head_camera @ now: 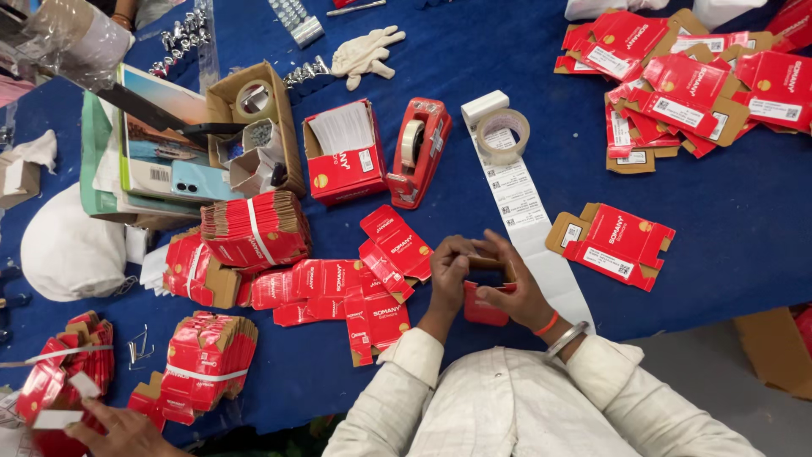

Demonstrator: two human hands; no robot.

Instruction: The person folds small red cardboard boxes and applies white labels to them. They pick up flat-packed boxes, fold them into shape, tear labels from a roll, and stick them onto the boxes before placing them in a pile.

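Both hands, left [447, 272] and right [512, 292], fingers closed round small red carton [482, 309]; white label strip [529, 224] just beside.

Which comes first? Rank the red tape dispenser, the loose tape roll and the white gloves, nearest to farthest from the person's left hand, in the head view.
From the left hand:
1. Red tape dispenser, straight up the table from it.
2. Loose tape roll, up and to the right, beside the label strip; only slightly farther.
3. White gloves, far edge, clearly farthest.

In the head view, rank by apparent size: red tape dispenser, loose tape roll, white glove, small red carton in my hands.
1. red tape dispenser
2. white glove
3. loose tape roll; close to the glove, unsure
4. small red carton, partly hidden by both hands
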